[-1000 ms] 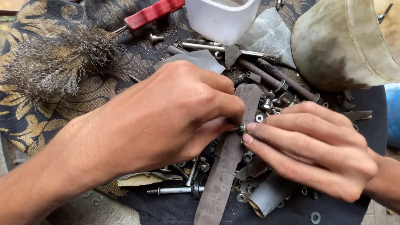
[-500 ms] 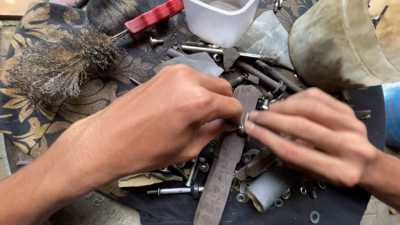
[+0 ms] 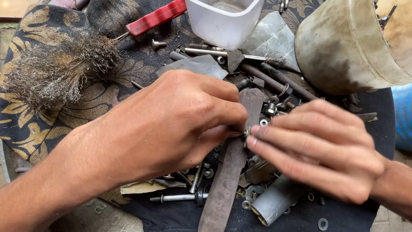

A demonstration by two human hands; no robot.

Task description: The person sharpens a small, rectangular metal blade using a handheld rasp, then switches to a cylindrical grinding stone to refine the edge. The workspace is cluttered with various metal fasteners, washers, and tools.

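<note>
Left hand [image 3: 171,129]: curled over the pile from the left, fingers drawn narrow, tips pinched on a small nut [image 3: 246,133] together with the other hand.
Right hand [image 3: 317,150]: comes in from the right, fingers laid flat and close together, fingertips [image 3: 254,136] touching the same small nut.
Small nut: sits between the two sets of fingertips, just above the flat metal bar; mostly hidden, so its exact shape cannot be told.
Flat metal bar [image 3: 231,172]: long, rusty brown, lies directly under the fingers and runs from beyond them down toward the near edge.
Loose hardware [image 3: 274,103]: bolts, washers and nuts, scattered just beyond and below the fingertips.
Long bolt [image 3: 178,198]: lies below the left fingers, beside the bar.
Grey tube piece [image 3: 277,199]: under the right hand.
Wire brush [image 3: 56,73]: red handle, bristles well left of the fingers.
White plastic tub [image 3: 223,19]: beyond the fingers.
Dirty bucket [image 3: 343,47]: beyond the right hand.
Surface cover: dark patterned cloth [image 3: 34,129].
</note>
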